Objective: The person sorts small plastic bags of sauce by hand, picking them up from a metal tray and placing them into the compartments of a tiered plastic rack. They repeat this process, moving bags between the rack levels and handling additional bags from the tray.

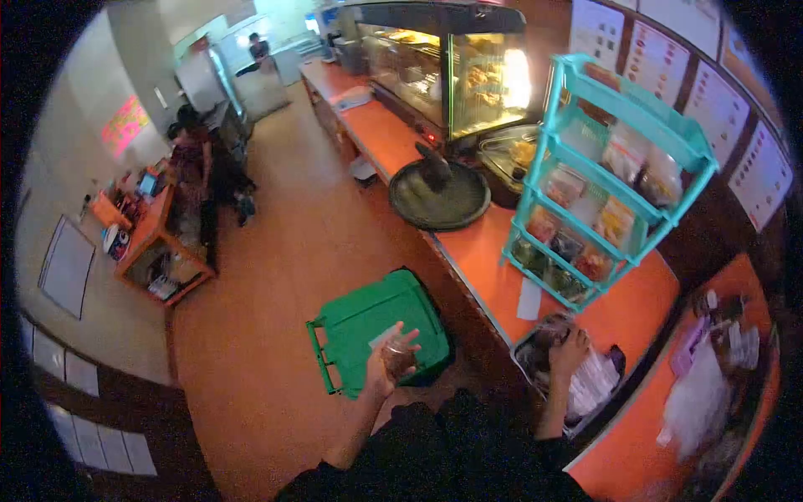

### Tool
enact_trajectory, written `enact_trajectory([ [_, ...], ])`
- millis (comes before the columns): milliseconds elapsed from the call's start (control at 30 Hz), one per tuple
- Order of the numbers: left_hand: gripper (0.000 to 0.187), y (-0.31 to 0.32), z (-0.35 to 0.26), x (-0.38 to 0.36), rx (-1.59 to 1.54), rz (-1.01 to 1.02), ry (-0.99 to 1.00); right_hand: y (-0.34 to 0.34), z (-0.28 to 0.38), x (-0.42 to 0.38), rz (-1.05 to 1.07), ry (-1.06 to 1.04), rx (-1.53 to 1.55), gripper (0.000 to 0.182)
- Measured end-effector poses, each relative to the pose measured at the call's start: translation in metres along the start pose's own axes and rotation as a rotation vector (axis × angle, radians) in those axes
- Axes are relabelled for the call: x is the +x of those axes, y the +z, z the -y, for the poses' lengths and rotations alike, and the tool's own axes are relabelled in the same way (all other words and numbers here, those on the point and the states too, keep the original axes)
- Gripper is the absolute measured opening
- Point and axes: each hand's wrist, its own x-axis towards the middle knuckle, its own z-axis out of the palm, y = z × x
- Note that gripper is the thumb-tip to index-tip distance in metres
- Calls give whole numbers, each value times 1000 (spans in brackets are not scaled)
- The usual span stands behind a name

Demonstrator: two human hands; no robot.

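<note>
The left hand (381, 370) is loosely cupping a brown pack (399, 362) (probably light and slippery, best held by its sides), fingers half spread; the right hand (570, 350) is resting curled in a tray (517, 355) containing clear plastic (592, 385), its grip unclear; beyond it, a turquoise rack (548, 125) is holding packaged food (617, 222)
</note>
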Motion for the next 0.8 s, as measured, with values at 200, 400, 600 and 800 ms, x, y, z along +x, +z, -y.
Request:
enact_trajectory([
  [200, 54, 14, -9, 2, -31, 13, -1, 26, -31, 5, 9, -84, -2, 53],
  [400, 52, 16, -12, 7, 33, -2, 41, 22, -29, 6, 142, 35, -15, 50],
  [600, 52, -5, 2, 0, -17, -22, 17, 38, -39, 13, 281, 82, 271, 35],
  [800, 52, -21, -3, -10, -7, -59, 74, 52, -53, 6, 164, -8, 608, 19],
])
